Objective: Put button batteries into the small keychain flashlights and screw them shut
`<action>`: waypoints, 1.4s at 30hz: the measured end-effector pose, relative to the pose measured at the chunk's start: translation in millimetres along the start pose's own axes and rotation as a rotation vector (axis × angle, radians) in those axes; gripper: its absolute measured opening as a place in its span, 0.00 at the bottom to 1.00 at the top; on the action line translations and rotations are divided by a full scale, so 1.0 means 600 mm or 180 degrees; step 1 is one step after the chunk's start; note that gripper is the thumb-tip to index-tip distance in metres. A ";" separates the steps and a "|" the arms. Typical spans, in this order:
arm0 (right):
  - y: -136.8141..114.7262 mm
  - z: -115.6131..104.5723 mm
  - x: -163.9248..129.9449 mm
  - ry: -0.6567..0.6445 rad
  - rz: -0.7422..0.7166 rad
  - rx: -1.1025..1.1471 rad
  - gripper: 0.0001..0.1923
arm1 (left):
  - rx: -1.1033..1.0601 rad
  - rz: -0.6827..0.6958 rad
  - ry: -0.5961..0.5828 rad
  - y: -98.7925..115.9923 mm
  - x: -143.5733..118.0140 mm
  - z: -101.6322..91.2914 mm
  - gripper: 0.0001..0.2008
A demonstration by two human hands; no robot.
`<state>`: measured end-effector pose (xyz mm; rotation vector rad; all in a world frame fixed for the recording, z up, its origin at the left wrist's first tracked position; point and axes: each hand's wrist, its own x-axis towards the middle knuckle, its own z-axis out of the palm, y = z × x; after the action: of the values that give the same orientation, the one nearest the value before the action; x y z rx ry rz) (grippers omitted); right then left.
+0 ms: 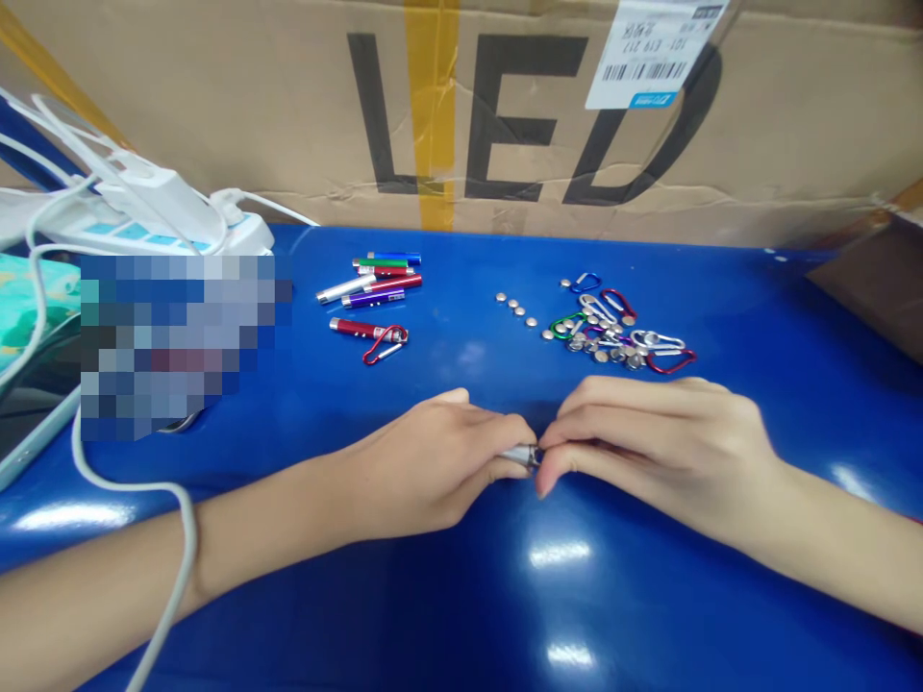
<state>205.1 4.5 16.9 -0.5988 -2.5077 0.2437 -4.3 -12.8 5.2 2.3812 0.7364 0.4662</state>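
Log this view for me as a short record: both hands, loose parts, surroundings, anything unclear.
left hand: closed around a silver tube, one end showing
right hand: thumb and fingers at that end
tubes, left of centre: several colours; the nearest, a red tube, has a red carabiner at one end
parts, right of centre: carabiners and small metal discs
surface: blue table
behind: cardboard box printed "LED"
left side: white power strip
unclear: what the right fingertips pinch
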 end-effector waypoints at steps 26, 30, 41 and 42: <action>-0.017 0.003 0.010 -0.0785 0.1174 0.0876 0.19 | 0.1255 0.0006 -0.0187 0.008 -0.002 0.009 0.10; -0.011 -0.012 0.003 -0.0185 -0.0307 -0.0733 0.16 | 0.0969 -0.0045 0.0000 0.007 -0.004 0.009 0.09; -0.016 -0.016 0.005 -0.0548 -0.1127 -0.1755 0.17 | 0.0462 -0.0008 -0.0165 0.005 -0.003 0.004 0.10; -0.017 -0.016 0.005 -0.0538 -0.1092 -0.1750 0.17 | 0.0452 0.0011 -0.0182 0.005 -0.002 0.004 0.10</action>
<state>204.4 -2.7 28.9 -0.3455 -2.7938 -0.5599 -2.8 -16.7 5.2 2.5170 0.7624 0.3561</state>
